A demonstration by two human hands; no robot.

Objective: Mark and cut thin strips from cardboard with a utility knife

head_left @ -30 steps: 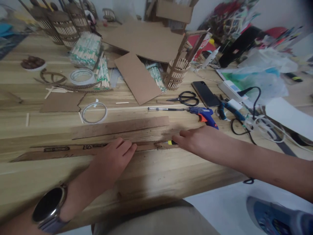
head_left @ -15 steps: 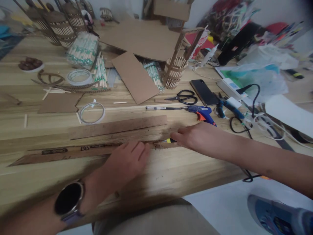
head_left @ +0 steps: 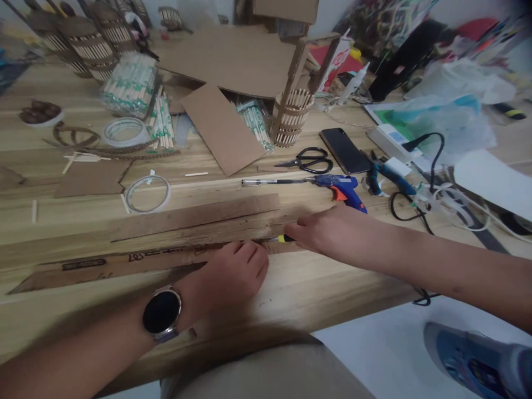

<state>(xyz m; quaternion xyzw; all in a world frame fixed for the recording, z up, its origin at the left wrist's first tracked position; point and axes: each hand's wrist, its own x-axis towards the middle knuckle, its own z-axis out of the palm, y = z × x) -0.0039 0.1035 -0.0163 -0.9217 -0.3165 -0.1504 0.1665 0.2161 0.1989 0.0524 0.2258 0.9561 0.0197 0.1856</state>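
Observation:
A long cardboard strip [head_left: 120, 265] with black print lies along the front of the wooden table. My left hand [head_left: 236, 270] rests on its right part, fingers curled together at the strip; whether they pinch it is hidden. My right hand [head_left: 318, 233] is closed around a yellow and black cutter [head_left: 284, 238], whose tip points left at the strip, just beside my left fingertips. Behind both hands lies a second, plain cardboard strip [head_left: 195, 216]. Small dark crumbs are scattered near the cutter.
Behind the hands lie a blue glue gun [head_left: 343, 188], a pen [head_left: 272, 181], black scissors [head_left: 310, 160] and a phone [head_left: 344, 151]. A stick-and-cardboard bucket [head_left: 292, 116] stands farther back. Tape rolls [head_left: 148, 193] are at the left, pliers [head_left: 390, 177] and cables at the right.
My left hand has slid right along the strip, closer to the cutter, and its fingers are more curled. My right hand still holds the cutter. The view has shifted slightly.

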